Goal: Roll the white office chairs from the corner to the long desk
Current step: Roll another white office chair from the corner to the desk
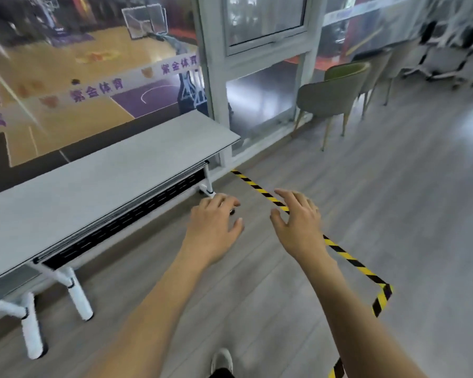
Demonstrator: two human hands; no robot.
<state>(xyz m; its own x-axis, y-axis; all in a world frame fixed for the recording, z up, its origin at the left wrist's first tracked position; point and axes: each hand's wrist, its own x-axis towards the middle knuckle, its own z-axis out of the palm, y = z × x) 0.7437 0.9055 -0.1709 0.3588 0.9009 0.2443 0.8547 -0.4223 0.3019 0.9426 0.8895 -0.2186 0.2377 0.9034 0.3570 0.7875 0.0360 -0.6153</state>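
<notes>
The long grey desk (101,181) with white legs runs along the window on the left. White office chairs (445,61) stand blurred in the far right corner. My left hand (215,225) and my right hand (299,219) are stretched out side by side over the floor, just past the desk's right end. Both hands have relaxed, spread fingers and hold nothing. They are far from the chairs.
Grey-green padded chairs (333,96) on thin legs stand by the window between me and the corner. Yellow-black hazard tape (347,257) crosses the wooden floor under my right hand. A white window frame pillar (216,77) rises behind the desk's end. My shoe (221,361) shows at the bottom.
</notes>
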